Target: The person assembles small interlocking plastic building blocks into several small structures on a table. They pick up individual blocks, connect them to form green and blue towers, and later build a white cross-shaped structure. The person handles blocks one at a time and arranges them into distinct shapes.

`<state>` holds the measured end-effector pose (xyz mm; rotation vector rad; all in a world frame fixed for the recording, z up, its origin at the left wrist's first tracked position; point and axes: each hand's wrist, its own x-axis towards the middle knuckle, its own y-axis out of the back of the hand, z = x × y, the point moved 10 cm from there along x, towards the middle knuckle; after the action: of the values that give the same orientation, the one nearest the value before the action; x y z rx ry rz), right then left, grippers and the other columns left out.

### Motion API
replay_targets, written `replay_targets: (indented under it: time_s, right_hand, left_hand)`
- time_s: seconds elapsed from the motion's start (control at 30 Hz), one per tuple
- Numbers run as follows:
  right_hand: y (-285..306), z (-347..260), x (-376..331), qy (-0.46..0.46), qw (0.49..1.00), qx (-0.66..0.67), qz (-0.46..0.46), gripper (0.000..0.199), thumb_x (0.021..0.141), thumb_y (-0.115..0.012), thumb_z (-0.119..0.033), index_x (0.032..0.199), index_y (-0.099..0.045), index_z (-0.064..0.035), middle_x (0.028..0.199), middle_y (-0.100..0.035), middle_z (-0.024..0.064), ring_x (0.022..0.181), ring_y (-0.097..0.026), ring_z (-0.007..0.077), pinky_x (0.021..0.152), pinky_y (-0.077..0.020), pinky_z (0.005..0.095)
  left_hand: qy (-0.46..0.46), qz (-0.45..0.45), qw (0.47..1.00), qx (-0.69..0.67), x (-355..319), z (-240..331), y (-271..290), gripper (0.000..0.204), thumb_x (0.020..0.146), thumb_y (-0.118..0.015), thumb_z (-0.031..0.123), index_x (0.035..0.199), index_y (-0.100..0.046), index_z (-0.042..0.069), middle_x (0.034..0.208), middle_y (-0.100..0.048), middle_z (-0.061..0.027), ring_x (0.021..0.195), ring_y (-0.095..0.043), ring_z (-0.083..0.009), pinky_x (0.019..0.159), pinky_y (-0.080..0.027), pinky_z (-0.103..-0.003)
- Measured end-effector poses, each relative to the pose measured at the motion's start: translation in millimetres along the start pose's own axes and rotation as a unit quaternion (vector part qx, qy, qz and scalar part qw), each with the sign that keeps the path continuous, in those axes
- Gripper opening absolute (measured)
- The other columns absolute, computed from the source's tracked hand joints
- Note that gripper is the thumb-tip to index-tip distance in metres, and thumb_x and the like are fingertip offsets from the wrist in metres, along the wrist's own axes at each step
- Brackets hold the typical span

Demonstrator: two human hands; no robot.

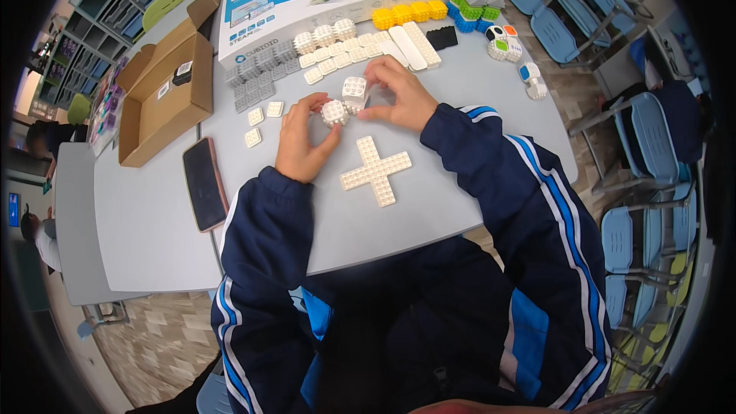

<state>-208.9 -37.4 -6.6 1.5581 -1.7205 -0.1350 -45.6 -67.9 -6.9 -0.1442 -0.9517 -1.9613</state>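
My left hand [303, 138] curls its thumb and fingertips around a white studded block [334, 113] low over the table. Between the thumb and fingers of my right hand [404, 96] is a second white cube-shaped block [355, 87], with studs on its faces. The two blocks sit close together; whether they are joined I cannot tell. Nearer to me lies a flat white studded cross [376, 171]. Three small white square plates [255, 116] rest to the left of my left hand.
Behind my hands stand rows of grey blocks [257, 69], white blocks [326, 34], yellow blocks [409, 13] and black pieces [441, 37]. A large printed box [307, 8] lies at the back. Leftward are an open cardboard box [165, 100] and a phone [203, 184]. Robot-like modules [504, 44] stand right.
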Motion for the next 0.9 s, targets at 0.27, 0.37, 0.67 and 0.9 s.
replay_targets:
  time_s: [0.27,0.37,0.67,0.9]
  right_hand:
    - [-12.2,11.6,-0.9,-0.042,0.990,0.109,-0.075,0.046,0.070,-0.085,-0.022,0.089,-0.045,-0.0085,0.110,-0.064,0.0104,0.098,-0.060,0.0205,0.088,-0.0474,0.0347]
    - [-11.0,10.3,0.4,-0.063,0.993,0.086,-0.059,0.049,0.068,-0.087,-0.022,0.095,-0.049,-0.0078,0.098,-0.064,0.0075,0.091,-0.060,0.0184,0.083,-0.0479,0.0333]
    - [1.4,16.5,-2.8,-0.076,0.997,0.010,-0.005,0.050,0.065,-0.086,-0.025,0.107,-0.065,-0.0088,0.089,-0.062,0.0079,0.080,-0.059,0.0201,0.075,-0.0485,0.0327]
    - [3.5,16.1,-2.2,-0.093,0.995,0.030,-0.001,0.049,0.067,-0.085,-0.025,0.108,-0.064,-0.0071,0.088,-0.064,0.0086,0.083,-0.061,0.0200,0.077,-0.0494,0.0322]
  left_hand:
    - [-0.001,-0.020,1.000,-0.015,1.2,0.7,-3.9,0.040,0.077,-0.068,0.009,0.116,-0.058,0.004,0.103,-0.060,-0.0164,0.100,-0.057,-0.0320,0.090,-0.044,-0.039]
    - [-0.004,-0.022,1.000,0.012,0.1,1.6,-1.9,0.039,0.078,-0.069,0.008,0.115,-0.057,0.003,0.104,-0.062,-0.0146,0.099,-0.059,-0.0278,0.090,-0.045,-0.036]
    - [-0.083,0.037,0.982,0.167,2.6,25.6,29.6,0.042,0.070,-0.073,0.018,0.109,-0.059,0.007,0.104,-0.061,-0.0078,0.098,-0.056,-0.0256,0.094,-0.035,-0.037]
    - [0.000,0.034,0.940,0.341,3.8,-29.4,68.5,0.037,0.077,-0.072,0.018,0.113,-0.065,0.015,0.114,-0.062,-0.0035,0.112,-0.049,-0.0238,0.099,-0.026,-0.041]
